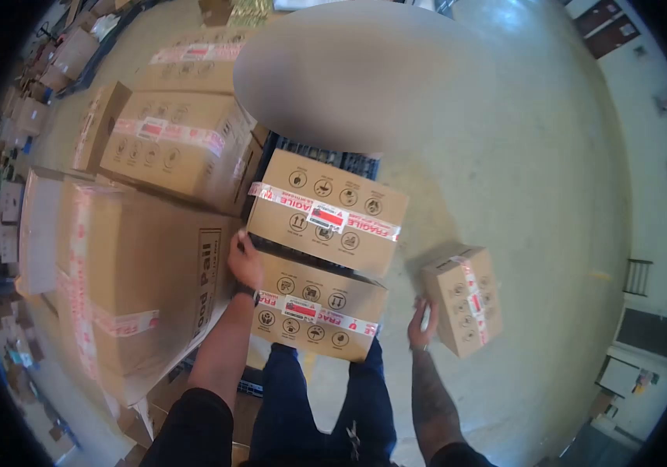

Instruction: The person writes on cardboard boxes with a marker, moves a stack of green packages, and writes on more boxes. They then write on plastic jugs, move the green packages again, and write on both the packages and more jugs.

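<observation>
From where I stand, the largest item is the big carton (pixel 158 272), printed "Food Pail" and taped, at the person's left. Beyond it lies another sizeable carton (pixel 166 159) with fragile tape. In front of the person are two mid-sized cartons: the farther carton (pixel 329 210) lies beside a dark blue pallet (pixel 358 166), part of which shows past its far edge; the nearer carton (pixel 316 311) is just before the person's legs (pixel 290 389). Smallest is the separate carton (pixel 464 302) at the right, set at an angle, away from the pair.

Left hand (pixel 246 263): fingers partly curled, beside the near left corner of the farther carton and the big carton's edge; grip cannot be confirmed. Right hand (pixel 422 325): against the left side of the separate carton, fingers partly hidden; whether it grips or only steadies, I cannot tell.

In my judgement, the step in hand is handling the separate carton. Moving it further would call for firm support under its base, and probably the second hand.
</observation>
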Demonstrator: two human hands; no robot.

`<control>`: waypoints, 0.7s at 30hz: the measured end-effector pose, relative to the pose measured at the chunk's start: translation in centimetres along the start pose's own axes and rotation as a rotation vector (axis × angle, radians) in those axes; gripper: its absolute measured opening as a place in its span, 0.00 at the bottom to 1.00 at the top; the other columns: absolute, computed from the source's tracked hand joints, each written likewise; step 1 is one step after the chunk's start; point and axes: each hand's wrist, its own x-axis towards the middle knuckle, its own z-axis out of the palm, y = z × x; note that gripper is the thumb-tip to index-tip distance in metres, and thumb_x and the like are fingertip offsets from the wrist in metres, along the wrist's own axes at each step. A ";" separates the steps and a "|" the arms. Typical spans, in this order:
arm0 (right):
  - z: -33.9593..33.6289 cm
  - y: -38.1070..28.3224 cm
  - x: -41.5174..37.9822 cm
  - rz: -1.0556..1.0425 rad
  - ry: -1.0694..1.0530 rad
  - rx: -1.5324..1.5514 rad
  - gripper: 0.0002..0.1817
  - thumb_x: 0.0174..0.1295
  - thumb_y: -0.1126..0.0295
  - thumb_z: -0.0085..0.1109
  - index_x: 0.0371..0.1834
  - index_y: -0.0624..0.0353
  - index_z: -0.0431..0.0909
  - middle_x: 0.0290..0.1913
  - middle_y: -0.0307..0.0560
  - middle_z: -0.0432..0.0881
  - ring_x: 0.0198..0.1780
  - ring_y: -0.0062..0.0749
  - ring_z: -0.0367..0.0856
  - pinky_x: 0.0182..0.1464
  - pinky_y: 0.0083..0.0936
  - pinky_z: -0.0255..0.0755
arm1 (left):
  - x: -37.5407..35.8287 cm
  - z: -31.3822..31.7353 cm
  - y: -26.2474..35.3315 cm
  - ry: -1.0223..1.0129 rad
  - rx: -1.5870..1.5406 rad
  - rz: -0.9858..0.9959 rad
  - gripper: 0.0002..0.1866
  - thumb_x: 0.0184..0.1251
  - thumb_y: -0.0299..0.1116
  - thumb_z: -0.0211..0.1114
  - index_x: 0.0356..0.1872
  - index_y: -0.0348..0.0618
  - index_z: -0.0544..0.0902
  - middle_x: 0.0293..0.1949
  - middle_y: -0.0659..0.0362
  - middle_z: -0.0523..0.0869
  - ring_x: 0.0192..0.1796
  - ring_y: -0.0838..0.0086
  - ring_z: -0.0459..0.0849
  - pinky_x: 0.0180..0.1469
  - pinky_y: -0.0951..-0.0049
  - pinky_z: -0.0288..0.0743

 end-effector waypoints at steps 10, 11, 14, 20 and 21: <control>22.4 11.1 20.3 0.105 0.282 -0.213 0.23 0.76 0.56 0.47 0.62 0.64 0.72 0.56 0.65 0.81 0.58 0.57 0.80 0.60 0.41 0.73 | 13.8 22.5 -14.2 -0.166 0.706 0.243 0.30 0.78 0.47 0.49 0.70 0.32 0.67 0.68 0.38 0.72 0.71 0.47 0.70 0.70 0.51 0.65; 23.1 11.1 20.9 0.136 0.309 -0.220 0.22 0.76 0.56 0.47 0.61 0.63 0.72 0.55 0.65 0.81 0.57 0.57 0.81 0.60 0.42 0.74 | 13.3 23.5 -14.4 -0.087 0.708 0.263 0.31 0.78 0.48 0.49 0.70 0.31 0.66 0.69 0.38 0.71 0.73 0.47 0.67 0.72 0.51 0.63; 23.8 12.5 20.5 0.224 0.333 -0.275 0.22 0.76 0.55 0.47 0.60 0.62 0.73 0.53 0.65 0.82 0.54 0.59 0.82 0.56 0.43 0.76 | 13.0 23.2 -16.0 -0.019 0.705 0.322 0.32 0.78 0.48 0.49 0.70 0.31 0.66 0.70 0.38 0.70 0.73 0.49 0.67 0.74 0.52 0.60; 24.9 10.9 20.9 0.215 0.369 -0.346 0.20 0.75 0.56 0.48 0.58 0.60 0.75 0.48 0.64 0.83 0.51 0.59 0.83 0.52 0.45 0.76 | 20.0 21.6 -14.5 -0.298 0.695 -0.047 0.38 0.76 0.60 0.42 0.47 0.28 0.83 0.46 0.32 0.85 0.50 0.35 0.83 0.60 0.46 0.75; 24.5 11.1 20.8 0.221 0.370 -0.386 0.20 0.75 0.56 0.48 0.58 0.60 0.75 0.48 0.64 0.83 0.51 0.59 0.83 0.52 0.45 0.76 | 20.8 21.1 -14.8 -0.412 0.756 -0.106 0.42 0.75 0.65 0.38 0.50 0.27 0.82 0.48 0.30 0.84 0.52 0.35 0.83 0.60 0.46 0.74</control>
